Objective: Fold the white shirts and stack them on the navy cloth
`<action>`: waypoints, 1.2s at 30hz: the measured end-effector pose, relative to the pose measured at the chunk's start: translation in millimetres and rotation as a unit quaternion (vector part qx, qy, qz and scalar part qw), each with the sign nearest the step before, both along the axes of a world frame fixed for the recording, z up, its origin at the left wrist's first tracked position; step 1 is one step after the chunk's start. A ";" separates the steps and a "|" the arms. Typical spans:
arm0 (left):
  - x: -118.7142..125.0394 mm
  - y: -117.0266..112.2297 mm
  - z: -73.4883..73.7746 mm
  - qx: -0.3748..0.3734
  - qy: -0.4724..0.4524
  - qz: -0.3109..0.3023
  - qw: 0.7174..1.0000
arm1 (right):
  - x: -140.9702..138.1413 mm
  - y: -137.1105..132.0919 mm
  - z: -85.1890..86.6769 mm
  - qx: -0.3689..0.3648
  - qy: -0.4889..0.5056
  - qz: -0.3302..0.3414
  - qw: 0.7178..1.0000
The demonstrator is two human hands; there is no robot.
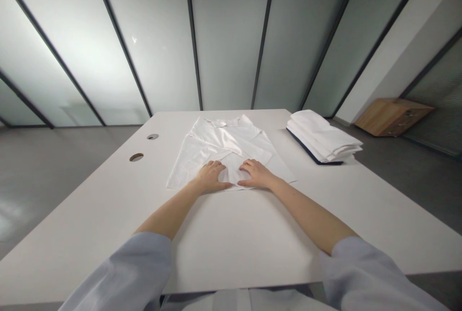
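A white shirt (233, 140) lies spread on the table, its collar at the far end and its sleeves folded in across the front. Near the bottom hem, my left hand (212, 177) rests on the fabric with the thumb stretched out to the side, apart from the fingers. My right hand (257, 174) mirrors it a short way to the right, fingers on the cloth and thumb pointing inward. Both hands look open, pressing on the shirt. The fabric between them shows slight creases.
The white table (249, 239) has two round holes, a nearer cable hole (136, 157) and a farther one (152, 136), on its left. A stack of folded white cloth (323, 135) with a dark layer beneath sits at the right edge. A wooden cabinet (391, 116) stands beyond.
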State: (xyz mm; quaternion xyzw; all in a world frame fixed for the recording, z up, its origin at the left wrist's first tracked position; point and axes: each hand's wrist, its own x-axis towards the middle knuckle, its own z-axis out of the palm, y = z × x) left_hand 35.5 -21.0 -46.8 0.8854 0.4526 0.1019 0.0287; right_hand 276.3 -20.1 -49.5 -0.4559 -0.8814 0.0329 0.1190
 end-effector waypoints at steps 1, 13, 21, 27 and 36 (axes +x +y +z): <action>0.1 -0.8 -0.1 -0.004 -0.001 -0.002 1.000 | -0.3 -0.4 0.7 -0.006 -0.007 -0.001 1.000; 0.2 -1.6 -0.9 0.017 -0.033 -0.070 0.997 | 1.7 -2.4 -1.7 -0.041 -0.009 0.003 0.999; 12.5 2.4 -3.1 0.016 0.020 -0.101 0.995 | -1.6 -3.0 -3.4 -0.007 0.015 0.046 0.999; -0.7 9.0 4.6 0.073 0.039 0.020 0.996 | 3.6 4.5 -1.7 0.046 -0.043 -0.038 0.997; -34.3 28.8 9.9 -0.032 0.116 0.184 0.976 | 33.6 20.8 -0.1 -0.020 -0.062 -0.229 0.971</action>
